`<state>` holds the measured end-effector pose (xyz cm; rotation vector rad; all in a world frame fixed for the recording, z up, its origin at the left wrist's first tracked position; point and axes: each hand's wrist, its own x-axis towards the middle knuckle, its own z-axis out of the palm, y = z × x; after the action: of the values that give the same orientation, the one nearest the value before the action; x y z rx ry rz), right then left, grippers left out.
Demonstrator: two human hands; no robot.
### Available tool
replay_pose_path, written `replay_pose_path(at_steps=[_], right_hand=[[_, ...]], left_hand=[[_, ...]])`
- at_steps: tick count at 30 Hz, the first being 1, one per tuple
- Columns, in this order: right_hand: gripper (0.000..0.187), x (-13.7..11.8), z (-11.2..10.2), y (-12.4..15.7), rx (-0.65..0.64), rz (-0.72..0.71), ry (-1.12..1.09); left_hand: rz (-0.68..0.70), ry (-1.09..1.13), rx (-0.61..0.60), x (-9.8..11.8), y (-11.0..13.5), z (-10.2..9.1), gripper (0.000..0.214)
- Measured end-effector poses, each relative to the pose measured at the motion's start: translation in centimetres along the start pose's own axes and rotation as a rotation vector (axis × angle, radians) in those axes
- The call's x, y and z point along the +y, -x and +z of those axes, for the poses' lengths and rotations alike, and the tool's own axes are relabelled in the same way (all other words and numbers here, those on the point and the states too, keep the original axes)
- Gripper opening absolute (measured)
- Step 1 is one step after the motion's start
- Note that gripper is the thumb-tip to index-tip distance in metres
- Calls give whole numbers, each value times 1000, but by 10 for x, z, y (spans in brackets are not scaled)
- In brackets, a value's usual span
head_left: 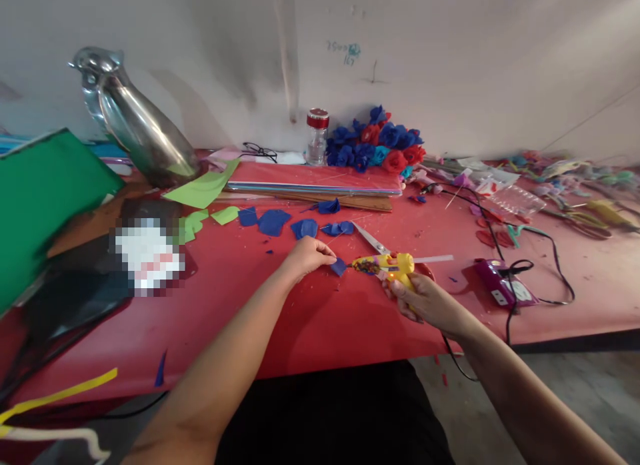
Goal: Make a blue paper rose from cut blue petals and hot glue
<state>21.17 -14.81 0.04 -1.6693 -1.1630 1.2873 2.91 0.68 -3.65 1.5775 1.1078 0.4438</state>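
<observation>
My left hand (309, 254) pinches a small blue paper petal (339, 267) just above the red table (280, 318). My right hand (423, 298) grips a yellow glue gun (387, 265), its nozzle pointing left and nearly touching the petal. A white glue stick (433, 259) pokes out of the gun's back. Several more blue petals (273, 221) lie a little beyond my left hand. Scissors (371, 239) lie just behind the gun.
A steel jug (135, 128) and green paper (40, 198) are at the left. Paper sheets (315, 178), a jar (317, 137) and a bunch of blue and red paper flowers (375, 147) line the wall. A purple power strip (500, 283) with black cords lies right.
</observation>
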Motion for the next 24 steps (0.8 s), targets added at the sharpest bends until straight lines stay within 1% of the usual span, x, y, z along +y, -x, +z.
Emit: replay_pose_path(at_steps=[8,18,24], right_hand=[[41,5,5,-8,-66,29,42],[35,7,8,-12,-36,4,47],[40,5,8,-12,-43,23,40]], left_hand=[[29,-73,-5,-2,-3,0,4],[47,-106,-24,-1,-1,0,4],[56,-126,-39,-1,-1,-1,5]])
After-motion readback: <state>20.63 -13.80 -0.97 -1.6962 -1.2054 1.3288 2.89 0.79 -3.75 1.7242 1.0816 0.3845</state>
